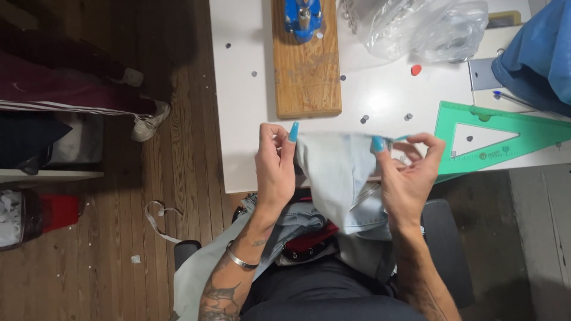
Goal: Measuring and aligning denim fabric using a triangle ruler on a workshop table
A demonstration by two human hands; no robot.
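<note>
A piece of pale blue denim cloth (336,169) is stretched between my two hands at the near edge of the white table (244,107). My left hand (275,166) pinches its left corner between thumb and fingers. My right hand (407,172) pinches the right corner. The cloth hangs down into my lap, where more denim and a red and black item (309,241) lie. Both hands have long teal nails, and a metal bangle sits on my left wrist.
On the table stand a wooden board (306,71) with a blue metal press (302,18), a clear plastic bag (416,27), a green set square (505,137), blue fabric (538,53), a small red piece (416,69) and several small metal discs. Wooden floor lies to the left, with a white shoe (148,122).
</note>
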